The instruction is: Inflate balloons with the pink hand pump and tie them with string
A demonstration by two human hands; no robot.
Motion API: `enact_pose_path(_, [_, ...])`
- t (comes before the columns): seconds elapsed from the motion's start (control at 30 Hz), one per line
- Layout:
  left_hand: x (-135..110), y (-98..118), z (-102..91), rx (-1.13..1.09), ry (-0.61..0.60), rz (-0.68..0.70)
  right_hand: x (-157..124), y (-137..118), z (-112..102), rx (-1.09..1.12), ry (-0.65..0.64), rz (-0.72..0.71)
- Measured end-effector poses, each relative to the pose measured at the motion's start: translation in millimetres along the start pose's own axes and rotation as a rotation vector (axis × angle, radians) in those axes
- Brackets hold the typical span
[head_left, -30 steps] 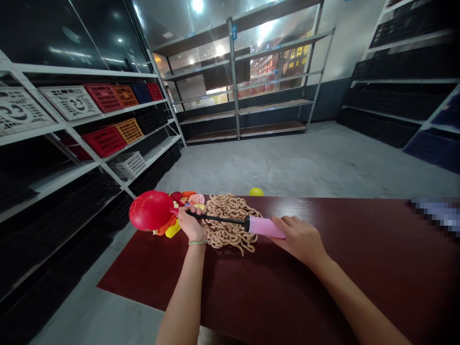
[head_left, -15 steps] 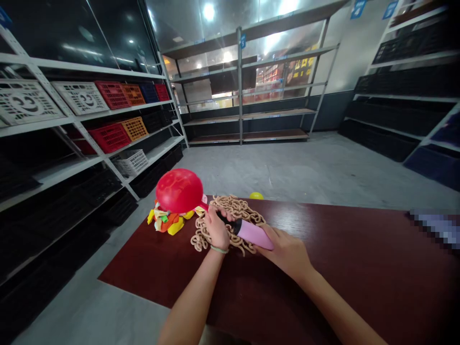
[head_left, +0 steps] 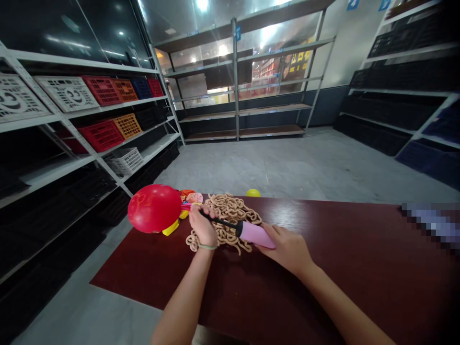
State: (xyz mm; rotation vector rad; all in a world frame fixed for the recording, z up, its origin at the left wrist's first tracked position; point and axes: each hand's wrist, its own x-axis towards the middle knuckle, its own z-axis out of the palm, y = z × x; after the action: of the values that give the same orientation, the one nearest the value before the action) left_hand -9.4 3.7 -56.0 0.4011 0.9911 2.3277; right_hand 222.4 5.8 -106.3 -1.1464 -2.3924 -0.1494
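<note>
A red balloon [head_left: 154, 208] is partly blown up on the nozzle of a pink hand pump [head_left: 256, 235]. My left hand [head_left: 201, 225] is closed round the balloon's neck and the pump's front end. Gripping the pink barrel, my right hand [head_left: 287, 247] has drawn it back, so the thin black rod [head_left: 221, 222] shows between the hands. Both hands hover over a dark red table [head_left: 323, 282], above a tangled heap of tan rope [head_left: 230, 215]. A pile of flat coloured balloons [head_left: 187, 199] lies behind the red one.
A small yellow balloon [head_left: 253, 192] sits at the table's far edge. Metal shelving with white, red, orange and blue crates [head_left: 104, 134] lines the left side, with more bare racks at the back and right. A blurred patch [head_left: 431, 223] lies on the table's right end.
The pump barrel was pushed in toward my left hand half a second ago and is now drawn back out, exposing the rod. The red balloon looks slightly larger and has swung lower left.
</note>
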Motion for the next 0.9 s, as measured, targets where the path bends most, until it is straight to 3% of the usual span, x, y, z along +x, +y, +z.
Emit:
enact_pose_path(0.13, [-29.6,-19.5,10.6,0.050,-0.165,-0.086,0.3,-20.8,1.0,0.111,-0.016,0.090])
enact_pose_path(0.23, [-29.8,-16.5,10.1,0.024,-0.202,-0.084,3.2,-21.5,0.3,0.124,0.000,0.057])
enact_pose_path(0.4, [-0.2,8.6,-0.5,-0.040,-0.051,0.029,5.1,8.2,-2.1,-0.050,0.067,-0.076])
enact_pose_path(0.5, [17.5,22.1,-6.0,-0.057,0.057,0.054,4.3,28.3,-4.4,-0.148,0.084,-0.092])
enact_pose_path(0.6, [21.9,26.0,-6.7,-0.062,0.117,0.091,4.6,32.1,-3.9,-0.176,0.072,-0.090])
enact_pose_path(0.7, [6.4,15.5,-0.1,-0.056,0.082,0.076,4.7,18.0,-1.1,-0.110,0.049,-0.080])
enact_pose_path(0.9, [-33.6,-22.3,12.6,-0.023,-0.140,-0.092,2.6,-13.7,-0.3,0.095,0.036,0.017])
